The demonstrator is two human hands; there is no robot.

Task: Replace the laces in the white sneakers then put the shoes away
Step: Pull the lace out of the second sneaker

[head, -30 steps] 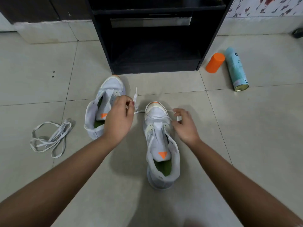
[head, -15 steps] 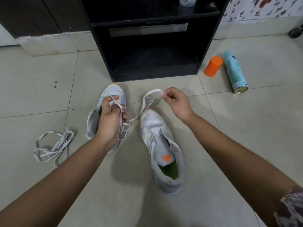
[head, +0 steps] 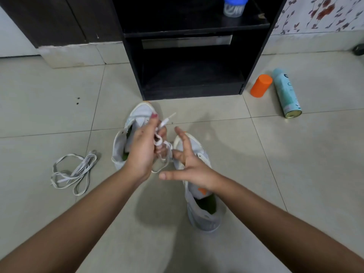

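Note:
Two white sneakers lie on the tiled floor, toes toward a black cabinet. The left sneaker (head: 137, 117) is partly hidden behind my left hand (head: 144, 148), which grips a bunched white lace (head: 162, 143); one lace tip sticks up past my fingers. The right sneaker (head: 202, 211) has a green insole and an orange tab. My right hand (head: 187, 166) hovers over its toe with fingers and thumb spread, holding nothing. A second white lace (head: 73, 172) lies in a loose heap on the floor to the left.
A black open cabinet (head: 189, 75) stands just beyond the shoes, with a blue-lidded jar (head: 234, 5) on its upper shelf. An orange cap (head: 261, 85) and a teal spray can (head: 286, 93) lie on the floor to the right.
My right hand let go of the lace end and dropped back over the right sneaker, fingers spread. My left hand gathered the lace into a bunch and rose above the left sneaker.

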